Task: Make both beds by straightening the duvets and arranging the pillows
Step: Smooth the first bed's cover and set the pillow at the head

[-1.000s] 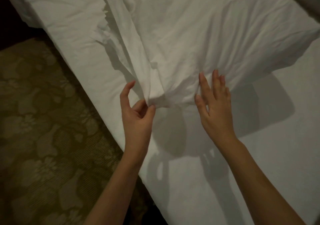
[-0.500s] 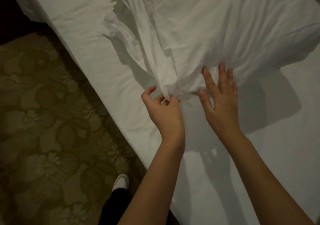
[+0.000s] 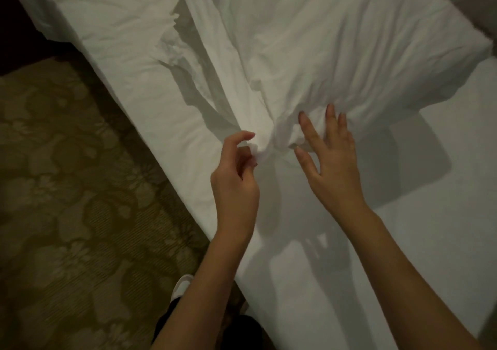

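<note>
White cotton corner of the pillow point(image 3: 349, 53), slack a sec ago, is now bunched tight: left hand point(image 3: 236, 185) has shifted inward and pinches the loose pillowcase end, while right hand point(image 3: 333, 161), fingers straight, presses the pillow's near edge, so prob. tucking the flap. Pillow lies on the white bed sheet point(image 3: 403, 242), w/ brown patterned carpet point(image 3: 80, 215) alongside.

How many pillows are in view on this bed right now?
1. The pillow lies at the upper right of the bed, its near corner pinched by the left hand and touched by the right hand. Others may lie outside the frame.
</note>
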Available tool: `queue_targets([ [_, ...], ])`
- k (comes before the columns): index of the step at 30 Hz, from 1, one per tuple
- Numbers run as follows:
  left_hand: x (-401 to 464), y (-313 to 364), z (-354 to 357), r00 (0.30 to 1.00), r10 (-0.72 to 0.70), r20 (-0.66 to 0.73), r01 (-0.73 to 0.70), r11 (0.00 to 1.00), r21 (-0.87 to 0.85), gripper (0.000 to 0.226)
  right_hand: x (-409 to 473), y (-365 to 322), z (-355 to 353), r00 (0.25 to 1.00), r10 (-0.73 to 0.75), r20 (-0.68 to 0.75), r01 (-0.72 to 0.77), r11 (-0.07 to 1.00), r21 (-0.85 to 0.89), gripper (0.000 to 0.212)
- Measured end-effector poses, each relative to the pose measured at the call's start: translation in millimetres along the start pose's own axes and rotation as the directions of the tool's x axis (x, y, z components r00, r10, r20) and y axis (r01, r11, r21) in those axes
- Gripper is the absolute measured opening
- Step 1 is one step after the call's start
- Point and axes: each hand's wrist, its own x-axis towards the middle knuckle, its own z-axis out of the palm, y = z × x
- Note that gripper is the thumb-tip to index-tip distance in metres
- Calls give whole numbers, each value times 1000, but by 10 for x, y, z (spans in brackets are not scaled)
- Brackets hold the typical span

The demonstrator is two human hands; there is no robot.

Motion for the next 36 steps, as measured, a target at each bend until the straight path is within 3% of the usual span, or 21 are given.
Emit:
queue_targets([
  [4,-2,12,-56,992,38,119,-71,956,285,37,27,-27,-83,999,21,48,-17,997,-69,57],
  [7,45,133,-121,978,-36,204,-76,854,515,40,56,-52,-234,997,20,77,-14,997,-79,58],
  [11,192,427,-162,954,-30,299,-179,741,647,41,173,-88,-530,977,20,211,6,993,-121,55],
  [15,398,791,-178,916,26,401,-330,619,713,46,338,-147,-836,930,40,365,10,991,-136,55],
  [20,612,1362,-267,883,42,467,-421,511,749,47,517,-322,-1234,905,66,420,-9,990,-138,53],
  [36,1131,3139,-680,890,105,444,-441,440,782,47,1299,-1099,-2906,964,-53,261,90,987,-130,54],
])
